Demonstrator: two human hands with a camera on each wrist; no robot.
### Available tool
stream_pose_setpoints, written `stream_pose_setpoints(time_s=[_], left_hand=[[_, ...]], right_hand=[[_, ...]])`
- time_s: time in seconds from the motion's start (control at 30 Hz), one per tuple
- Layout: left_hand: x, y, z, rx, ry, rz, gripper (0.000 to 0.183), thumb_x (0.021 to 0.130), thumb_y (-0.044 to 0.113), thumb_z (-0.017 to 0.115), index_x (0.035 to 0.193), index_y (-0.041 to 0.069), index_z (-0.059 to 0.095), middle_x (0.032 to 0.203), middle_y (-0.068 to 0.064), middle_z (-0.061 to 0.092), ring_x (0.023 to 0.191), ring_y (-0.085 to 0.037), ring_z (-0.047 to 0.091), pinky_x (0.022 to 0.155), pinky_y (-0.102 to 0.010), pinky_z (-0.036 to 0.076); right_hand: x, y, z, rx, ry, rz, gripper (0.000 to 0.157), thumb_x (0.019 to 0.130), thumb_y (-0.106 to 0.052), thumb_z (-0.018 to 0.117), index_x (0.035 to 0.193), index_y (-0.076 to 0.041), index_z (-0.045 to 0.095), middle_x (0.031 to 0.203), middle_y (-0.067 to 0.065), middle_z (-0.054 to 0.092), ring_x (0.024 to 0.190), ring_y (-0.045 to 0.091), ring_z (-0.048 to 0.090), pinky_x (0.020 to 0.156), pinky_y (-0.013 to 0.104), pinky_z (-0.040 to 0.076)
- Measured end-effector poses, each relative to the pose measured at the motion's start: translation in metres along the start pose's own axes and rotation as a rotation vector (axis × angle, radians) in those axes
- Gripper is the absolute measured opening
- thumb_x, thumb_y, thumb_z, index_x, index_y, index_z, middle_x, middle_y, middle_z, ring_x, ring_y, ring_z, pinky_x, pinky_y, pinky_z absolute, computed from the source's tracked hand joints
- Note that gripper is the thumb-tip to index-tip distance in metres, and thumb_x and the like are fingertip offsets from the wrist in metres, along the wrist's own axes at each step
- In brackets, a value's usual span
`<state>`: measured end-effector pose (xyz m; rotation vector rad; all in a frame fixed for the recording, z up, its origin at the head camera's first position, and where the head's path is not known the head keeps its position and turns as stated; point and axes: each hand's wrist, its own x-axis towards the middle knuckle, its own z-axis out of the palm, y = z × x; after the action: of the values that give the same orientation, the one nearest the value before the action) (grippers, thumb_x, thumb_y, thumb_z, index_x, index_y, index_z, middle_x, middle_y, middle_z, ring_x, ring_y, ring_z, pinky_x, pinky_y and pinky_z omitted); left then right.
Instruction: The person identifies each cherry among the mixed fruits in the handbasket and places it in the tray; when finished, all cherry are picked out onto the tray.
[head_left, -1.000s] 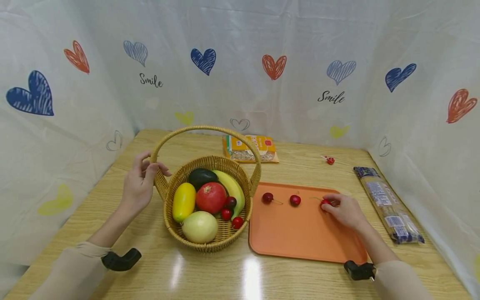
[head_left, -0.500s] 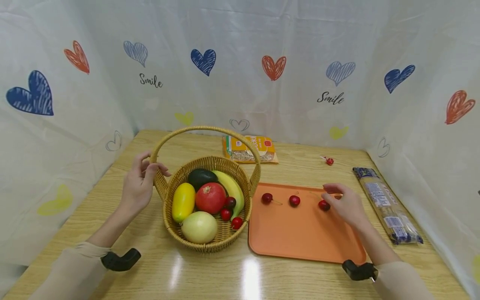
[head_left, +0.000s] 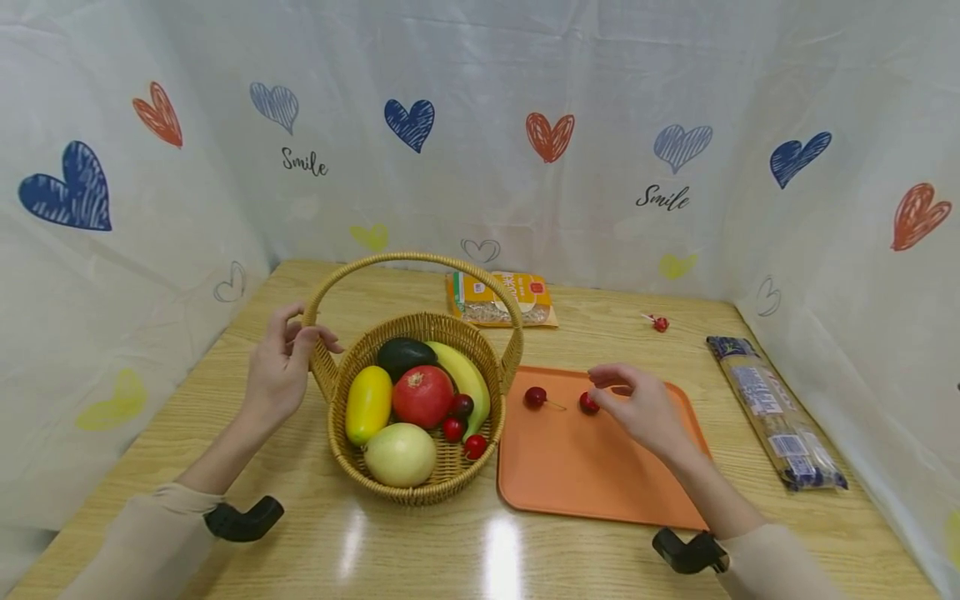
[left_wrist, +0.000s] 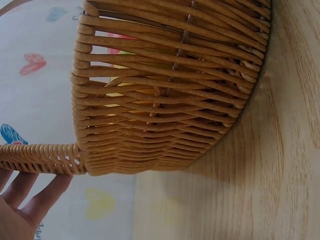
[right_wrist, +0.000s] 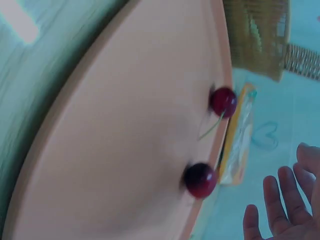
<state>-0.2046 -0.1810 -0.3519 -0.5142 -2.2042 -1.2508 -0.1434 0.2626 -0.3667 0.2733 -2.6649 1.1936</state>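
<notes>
My left hand (head_left: 276, 371) grips the left base of the arched handle (head_left: 412, 257) of a wicker basket (left_wrist: 165, 100). In the basket lie a yellow melon (head_left: 368, 404), a dark green avocado (head_left: 405, 358), a pomegranate (head_left: 422, 396), a banana (head_left: 472, 387), a pale round fruit (head_left: 400, 455) and several cherries (head_left: 474, 447). My right hand (head_left: 641, 412) is over the orange tray (head_left: 570, 475), fingers apart and holding nothing in the right wrist view. Its fingertips are close to the middle cherry (right_wrist: 200, 180). A stemmed cherry (right_wrist: 223, 102) lies left of that one.
Behind the basket lies an orange food packet (head_left: 502, 298). A red lollipop (head_left: 660, 323) is at the back right. A long plastic packet (head_left: 776, 408) lies along the right table edge. Heart-printed sheeting (head_left: 480, 192) encloses the table.
My right hand let go of the rightmost cherry on the tray, then moved left toward the middle one. It now hides the released cherry in the head view. My left hand stayed put.
</notes>
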Motion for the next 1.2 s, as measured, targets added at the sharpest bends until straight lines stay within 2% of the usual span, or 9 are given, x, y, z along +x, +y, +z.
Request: stream_pose_setpoints(time_s=[0.13, 0.23, 0.47, 0.6, 0.9, 1.2], left_hand=[[0.000, -0.001, 0.000, -0.004, -0.002, -0.017, 0.027, 0.102, 0.021, 0.041, 0.126, 0.008, 0.044, 0.080, -0.008, 0.067, 0.060, -0.008, 0.056, 0.051, -0.018, 0.037], [0.000, -0.001, 0.000, -0.015, -0.004, -0.027, 0.027, 0.102, 0.020, 0.042, 0.126, 0.008, 0.044, 0.081, -0.009, 0.067, 0.064, -0.008, 0.059, 0.051, -0.017, 0.039], [0.000, -0.001, 0.000, -0.018, -0.012, -0.047, 0.027, 0.102, 0.020, 0.042, 0.127, 0.009, 0.044, 0.081, -0.009, 0.067, 0.065, -0.010, 0.060, 0.052, -0.017, 0.041], [0.000, 0.000, 0.000, -0.015, -0.012, -0.049, 0.027, 0.102, 0.021, 0.042, 0.126, 0.009, 0.044, 0.081, -0.009, 0.067, 0.065, -0.010, 0.060, 0.052, -0.018, 0.042], [-0.001, 0.001, -0.002, -0.023, -0.016, -0.031, 0.028, 0.102, 0.021, 0.041, 0.127, 0.008, 0.043, 0.084, -0.012, 0.066, 0.070, -0.003, 0.060, 0.053, -0.016, 0.042], [-0.001, 0.001, 0.000, -0.035, -0.001, -0.032, 0.026, 0.101, 0.014, 0.043, 0.126, 0.007, 0.044, 0.082, -0.012, 0.067, 0.060, -0.011, 0.053, 0.052, -0.017, 0.035]], right_hand=[[-0.002, -0.021, 0.011, 0.043, -0.059, -0.009, 0.025, 0.088, -0.014, 0.069, 0.111, -0.006, 0.065, 0.104, 0.010, 0.066, 0.093, 0.020, 0.062, 0.083, 0.042, 0.049], [-0.003, -0.033, 0.022, 0.066, -0.096, -0.048, 0.024, 0.086, -0.011, 0.070, 0.109, -0.007, 0.066, 0.103, 0.008, 0.066, 0.089, 0.017, 0.063, 0.077, 0.036, 0.051], [-0.004, -0.062, 0.045, 0.127, -0.227, -0.145, 0.019, 0.087, -0.012, 0.069, 0.106, -0.012, 0.067, 0.101, -0.001, 0.067, 0.088, 0.010, 0.061, 0.077, 0.031, 0.051], [-0.003, -0.079, 0.058, 0.173, -0.270, -0.189, 0.020, 0.087, -0.012, 0.068, 0.107, -0.009, 0.067, 0.099, 0.001, 0.066, 0.087, 0.012, 0.061, 0.076, 0.030, 0.050], [0.007, -0.107, 0.083, 0.223, -0.318, -0.246, 0.020, 0.087, -0.012, 0.068, 0.106, -0.007, 0.067, 0.099, 0.000, 0.066, 0.086, 0.011, 0.060, 0.074, 0.028, 0.051], [0.016, -0.112, 0.094, 0.238, -0.322, -0.264, 0.021, 0.086, -0.010, 0.070, 0.106, -0.003, 0.067, 0.099, 0.008, 0.066, 0.087, 0.014, 0.059, 0.071, 0.031, 0.052]])
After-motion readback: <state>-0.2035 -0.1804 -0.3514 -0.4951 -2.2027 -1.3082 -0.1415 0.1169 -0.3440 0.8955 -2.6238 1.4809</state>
